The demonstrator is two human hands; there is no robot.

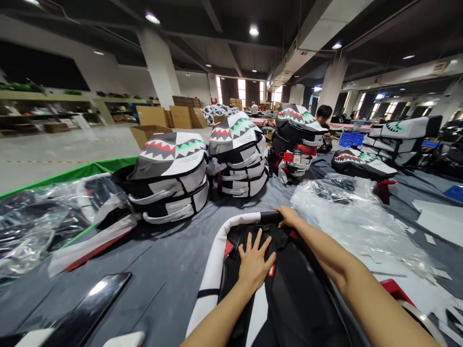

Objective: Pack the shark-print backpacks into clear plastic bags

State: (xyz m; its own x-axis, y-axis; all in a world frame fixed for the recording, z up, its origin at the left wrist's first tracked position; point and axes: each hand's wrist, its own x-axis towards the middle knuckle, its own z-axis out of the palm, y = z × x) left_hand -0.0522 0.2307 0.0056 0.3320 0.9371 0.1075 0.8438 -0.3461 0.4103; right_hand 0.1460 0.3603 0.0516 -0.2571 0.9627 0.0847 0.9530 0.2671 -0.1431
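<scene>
A black and white backpack point(300, 294) lies in front of me on the grey-covered table, its black side with straps facing up. My left hand point(255, 262) is open, pressed flat on the upper part of this side with fingers spread. At the far right corner, my right hand point(288, 217) is closed around the black top edge of the same bag; some of its fingers are hidden behind the rim. A small red label point(271, 270) shows beside my left thumb.
Stacks of shark-mouth backpacks point(173, 164) stand beyond the bag. Clear plastic bags point(361, 221) lie at right, others point(43, 217) at left by a green edge. A phone point(92, 303) rests at lower left. A person point(324, 115) is behind the stacks.
</scene>
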